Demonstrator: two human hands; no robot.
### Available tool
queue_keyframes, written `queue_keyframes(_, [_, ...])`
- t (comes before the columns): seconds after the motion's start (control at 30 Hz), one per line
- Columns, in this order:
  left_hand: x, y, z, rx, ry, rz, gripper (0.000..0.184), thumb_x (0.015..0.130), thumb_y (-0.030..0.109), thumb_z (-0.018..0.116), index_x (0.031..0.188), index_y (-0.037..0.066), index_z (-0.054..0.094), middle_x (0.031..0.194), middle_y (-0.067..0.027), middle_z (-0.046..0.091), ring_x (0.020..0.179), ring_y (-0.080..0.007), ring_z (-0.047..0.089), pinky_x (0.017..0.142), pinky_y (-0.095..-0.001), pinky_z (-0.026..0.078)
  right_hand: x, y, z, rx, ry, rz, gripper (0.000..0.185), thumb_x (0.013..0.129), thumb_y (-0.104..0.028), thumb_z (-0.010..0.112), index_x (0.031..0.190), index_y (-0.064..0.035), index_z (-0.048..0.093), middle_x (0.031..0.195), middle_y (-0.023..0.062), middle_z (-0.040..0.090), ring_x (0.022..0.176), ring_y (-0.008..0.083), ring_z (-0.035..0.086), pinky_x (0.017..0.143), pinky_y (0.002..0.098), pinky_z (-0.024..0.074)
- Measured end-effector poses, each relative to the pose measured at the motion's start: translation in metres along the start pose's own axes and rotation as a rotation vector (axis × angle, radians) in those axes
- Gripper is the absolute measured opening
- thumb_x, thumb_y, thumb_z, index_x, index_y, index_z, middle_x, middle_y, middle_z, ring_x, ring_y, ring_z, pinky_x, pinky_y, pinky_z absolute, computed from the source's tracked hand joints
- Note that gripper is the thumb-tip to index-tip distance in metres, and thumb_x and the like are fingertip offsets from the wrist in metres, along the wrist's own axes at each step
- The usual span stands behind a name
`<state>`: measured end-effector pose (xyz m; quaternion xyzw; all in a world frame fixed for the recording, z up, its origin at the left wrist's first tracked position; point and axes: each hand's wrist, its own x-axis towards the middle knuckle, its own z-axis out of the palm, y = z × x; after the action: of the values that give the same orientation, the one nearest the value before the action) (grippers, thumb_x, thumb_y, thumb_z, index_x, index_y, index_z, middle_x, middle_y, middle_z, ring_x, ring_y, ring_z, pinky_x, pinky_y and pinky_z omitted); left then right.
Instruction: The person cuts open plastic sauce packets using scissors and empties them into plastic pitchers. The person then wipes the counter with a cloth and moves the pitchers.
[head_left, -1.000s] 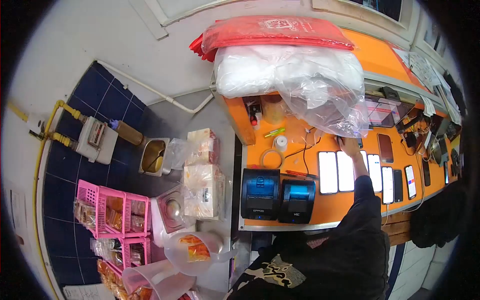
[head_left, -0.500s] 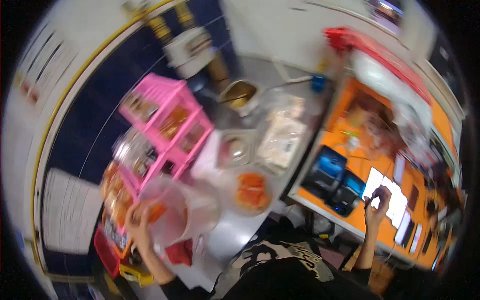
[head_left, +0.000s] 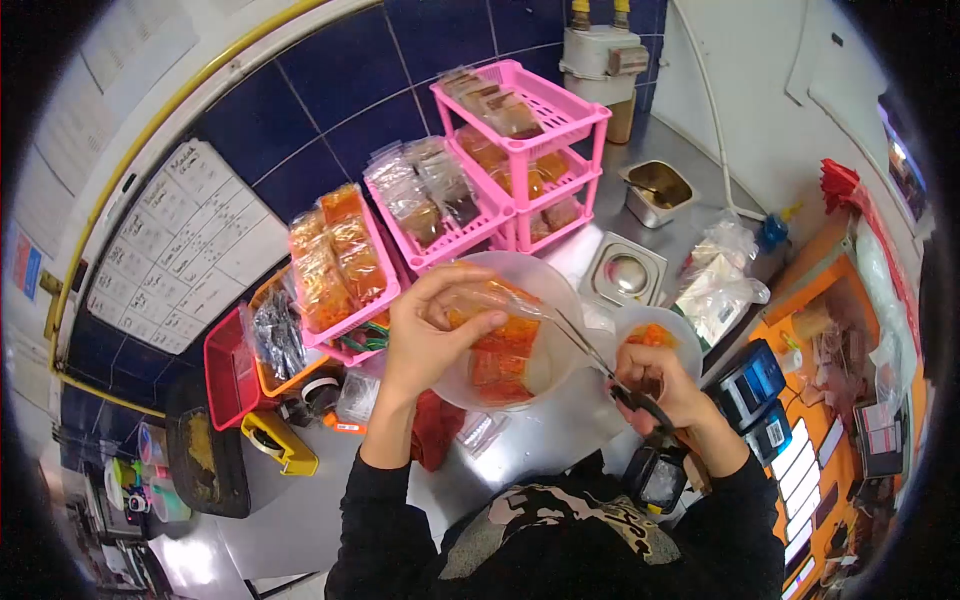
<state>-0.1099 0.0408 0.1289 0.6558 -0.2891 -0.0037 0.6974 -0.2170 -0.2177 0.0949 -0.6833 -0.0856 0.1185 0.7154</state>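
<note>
Sachet [head_left: 517,302], pinched in my left hand [head_left: 425,325] above the tub [head_left: 560,360]; my right hand [head_left: 662,388] grips scissors [head_left: 598,360] at its edge. I judge it best held taut for a clean snip.

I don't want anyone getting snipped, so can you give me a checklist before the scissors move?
1. Right hand holding scissors: ok.
2. Left hand holding packet: ok.
3. Blades at the packet's end: ok.
4. Left thumb clear of the blades: ok, a gap shows.
5. Tub below the packet: ok.
6. Packet already cut open: cannot tell.
</note>
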Motion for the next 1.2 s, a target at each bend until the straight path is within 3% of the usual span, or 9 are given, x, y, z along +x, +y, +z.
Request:
queue_keyframes(0.07, [-0.001,0.002,-0.005,-0.029,-0.002,0.014,0.038,0.069,-0.007,0.069,0.104,-0.002,0.057,0.105,-0.0085,0.057,0.094,-0.0138,0.057,0.080,-0.0240,0.047,0.009,-0.007,0.001,0.190,-0.179,-0.007,0.038,0.063,-0.014,0.079,0.084,-0.0001,0.051,0.069,0.0006,0.053,0.059,0.0065,0.051,0.051,0.0188,0.0374])
queue_keyframes(0.13, [-0.003,0.003,-0.010,-0.047,-0.025,-0.065,0.037,0.069,-0.006,0.069,0.104,-0.002,0.057,0.105,-0.0087,0.057,0.095,-0.0137,0.056,0.081,-0.0253,0.047,0.017,-0.009,0.002,0.246,-0.213,-0.010,0.044,0.061,-0.021,0.082,0.084,0.0007,0.051,0.072,0.0006,0.052,0.062,0.0062,0.051,0.053,0.0185,0.0372])
queue_keyframes(0.3, [-0.004,0.015,-0.011,-0.033,-0.078,-0.040,0.035,0.069,-0.005,0.069,0.102,-0.003,0.058,0.105,-0.0083,0.057,0.098,-0.0136,0.054,0.086,-0.0259,0.045,0.030,-0.026,0.013,0.227,-0.198,0.050,0.059,0.052,-0.036,0.085,0.085,0.0023,0.054,0.069,0.0002,0.052,0.059,0.0058,0.050,0.051,0.0184,0.0364])
queue_keyframes(0.5, [-0.002,0.018,-0.012,0.039,-0.147,-0.032,0.040,0.066,-0.007,0.070,0.104,-0.003,0.057,0.108,-0.0095,0.054,0.098,-0.0158,0.055,0.087,-0.0284,0.046,0.036,-0.024,0.003,0.121,-0.295,-0.030,0.052,0.057,-0.027,0.084,0.087,0.0038,0.055,0.069,0.0007,0.054,0.058,0.0044,0.049,0.048,0.0167,0.0358])
queue_keyframes(0.7, [-0.001,0.024,-0.016,0.086,-0.166,-0.036,0.036,0.067,-0.003,0.070,0.101,-0.002,0.059,0.104,-0.0086,0.057,0.097,-0.0152,0.055,0.087,-0.0283,0.044,0.036,-0.020,0.001,-0.068,-0.249,-0.060,0.046,0.059,-0.023,0.083,0.086,0.0036,0.056,0.067,0.0010,0.054,0.057,0.0044,0.049,0.047,0.0167,0.0343])
queue_keyframes(0.8, [0.001,0.023,-0.015,0.146,-0.167,0.012,0.034,0.066,0.000,0.070,0.099,0.000,0.061,0.100,-0.0081,0.060,0.096,-0.0155,0.056,0.086,-0.0277,0.043,0.035,-0.019,0.005,-0.036,-0.187,0.068,0.046,0.059,-0.023,0.083,0.085,0.0031,0.056,0.065,0.0009,0.054,0.057,0.0046,0.050,0.047,0.0176,0.0342])
queue_keyframes(0.93, [0.008,0.031,-0.007,0.305,-0.245,0.048,0.033,0.064,0.001,0.070,0.096,0.002,0.063,0.096,-0.0088,0.061,0.093,-0.0182,0.058,0.085,-0.0292,0.043,0.038,-0.023,0.006,0.063,-0.273,-0.016,0.048,0.058,-0.026,0.083,0.085,0.0024,0.055,0.064,0.0005,0.053,0.057,0.0048,0.050,0.048,0.0176,0.0346])
queue_keyframes(1.2, [0.014,0.021,-0.004,0.216,-0.248,0.086,0.034,0.061,0.003,0.072,0.093,0.003,0.063,0.093,-0.0093,0.061,0.090,-0.0209,0.058,0.083,-0.0301,0.043,0.034,-0.013,0.004,0.033,-0.202,-0.011,0.058,0.052,-0.036,0.083,0.088,0.0001,0.054,0.071,-0.0010,0.053,0.061,0.0045,0.048,0.052,0.0178,0.0345])
